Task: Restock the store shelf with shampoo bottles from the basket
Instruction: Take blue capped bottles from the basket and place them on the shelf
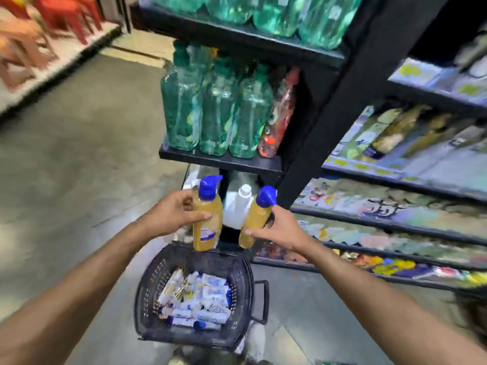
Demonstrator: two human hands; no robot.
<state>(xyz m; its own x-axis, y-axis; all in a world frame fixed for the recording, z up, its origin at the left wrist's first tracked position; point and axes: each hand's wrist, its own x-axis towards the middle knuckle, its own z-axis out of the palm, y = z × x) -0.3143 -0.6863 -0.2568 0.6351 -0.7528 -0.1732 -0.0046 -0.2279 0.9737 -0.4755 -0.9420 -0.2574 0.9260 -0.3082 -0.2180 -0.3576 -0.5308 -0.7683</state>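
Note:
My left hand [174, 213] grips an amber shampoo bottle [208, 225] with a blue pump cap, held upright above the basket. A second amber bottle with a blue cap [257, 217] leans right in my right hand [280, 229]. Both bottles hang in the air in front of the black shelf unit's end [221, 160]. Below them on the floor stands the black plastic basket [147, 288], holding several white tubes and bottles with blue caps [197, 301]. The picture is blurred by motion.
Green clear bottles [210, 109] fill the end shelves above my hands. A white jug [237, 209] stands behind the two held bottles. Long shelves of packaged goods [395, 159] run to the right. Red and brown stools [47, 25] line the far left, across the grey floor aisle.

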